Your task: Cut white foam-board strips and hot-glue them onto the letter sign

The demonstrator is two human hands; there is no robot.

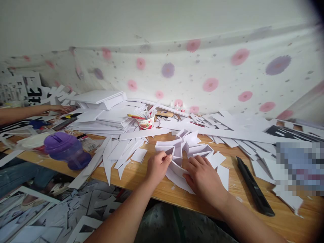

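Observation:
A white foam-board piece with upright curved and straight walls lies near the front edge of the wooden table. My left hand pinches a thin curved white strip at the near left side of this piece, thumb against fingers. Over its near right side, my right hand is bent with fingers curled on the same strip. The strip stands on edge between the two hands. Flat white scraps lie just right of the piece. The right fingertips are partly hidden behind the hand.
A black cutter lies at the right. Further left stand a purple bottle, stacked white boards and a paper cup of tools. Long white strips cover the back. Another person's hand reaches in at far left.

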